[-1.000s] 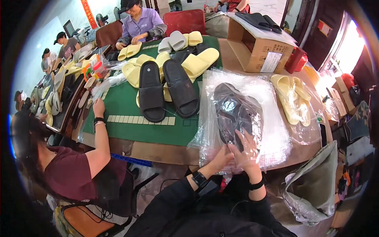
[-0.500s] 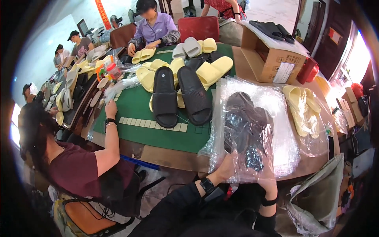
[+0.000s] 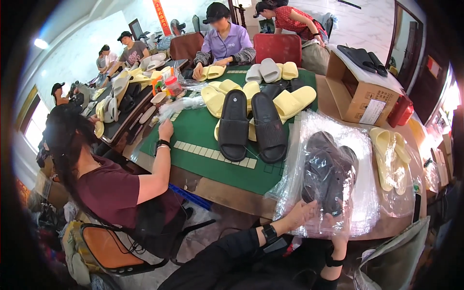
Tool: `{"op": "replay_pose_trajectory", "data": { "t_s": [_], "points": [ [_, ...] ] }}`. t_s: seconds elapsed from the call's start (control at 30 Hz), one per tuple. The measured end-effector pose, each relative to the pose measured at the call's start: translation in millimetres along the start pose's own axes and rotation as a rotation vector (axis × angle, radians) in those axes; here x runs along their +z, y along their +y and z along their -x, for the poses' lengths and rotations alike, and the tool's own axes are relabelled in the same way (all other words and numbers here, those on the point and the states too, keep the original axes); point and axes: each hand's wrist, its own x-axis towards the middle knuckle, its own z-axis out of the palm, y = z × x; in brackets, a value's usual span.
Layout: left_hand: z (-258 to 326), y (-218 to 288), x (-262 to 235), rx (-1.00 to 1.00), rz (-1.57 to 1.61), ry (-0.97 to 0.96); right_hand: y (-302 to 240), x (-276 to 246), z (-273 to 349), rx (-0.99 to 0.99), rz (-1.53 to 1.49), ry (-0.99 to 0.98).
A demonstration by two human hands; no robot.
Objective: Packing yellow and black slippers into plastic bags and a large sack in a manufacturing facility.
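Observation:
A pair of dark slippers [image 3: 328, 162] lies in a clear plastic bag [image 3: 360, 166], on top of a stack of similar bags at the table's near right. My left hand [image 3: 300, 215] grips the bag's near side, with fingertips beside the near end of one slipper. My right hand [image 3: 340, 224] shows through the plastic, its fingers closed at the near end of the other slipper. Glare on the plastic hides part of the right fingers. A black pair of slippers [image 3: 233, 128] rests on several yellow slippers [image 3: 296, 100] to the left.
Yellow slippers in clear plastic [image 3: 386, 154] lie to the right of the stack. A cardboard box [image 3: 369, 94] with black slippers on top stands at the back right. A co-worker in maroon [image 3: 113, 186] sits at left; another in purple [image 3: 227, 43] faces me across the green mat [image 3: 203, 166].
The view has shifted, so the scene sits farther right and lower. The bagged slippers have come slightly nearer to me, and my left fingers now lie beside their near end.

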Motion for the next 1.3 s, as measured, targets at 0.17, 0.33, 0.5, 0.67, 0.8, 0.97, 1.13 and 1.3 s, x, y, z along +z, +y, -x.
{"op": "replay_pose_trajectory", "data": {
  "t_s": [0.17,0.33,0.5,0.67,0.8,0.97,1.13,1.3],
  "points": [
    [25.1,32.7,32.0,0.05,0.084,-0.197,28.7,14.1,-7.0,0.185,0.172,0.04],
    [21.2,22.4,34.8,0.114,0.055,-0.101,46.8,28.8,-10.9,-0.119,0.077,0.384],
    [7.9,6.1,21.0,0.132,0.029,-0.055,11.9,22.6,-11.1,-0.076,0.028,0.138],
    [6.5,3.8,17.5,0.175,-0.119,-0.083,-7.1,29.5,-11.9,-0.315,-0.022,0.007],
    [16.7,11.3,30.1,0.167,-0.125,-0.042,-16.6,26.8,-7.4,-0.143,-0.124,-0.051],
    [21.5,23.0,28.3,0.084,-0.396,0.014,-26.1,22.9,-7.2,0.074,-0.286,-0.138],
    [19.1,18.4,36.9,0.11,-0.164,-0.013,-21.9,30.8,-1.1,0.05,-0.317,-0.081],
    [22.1,29.1,32.8,0.053,-0.16,-0.073,-16.4,41.0,6.4,-0.054,-0.289,-0.034]
  ]
}}
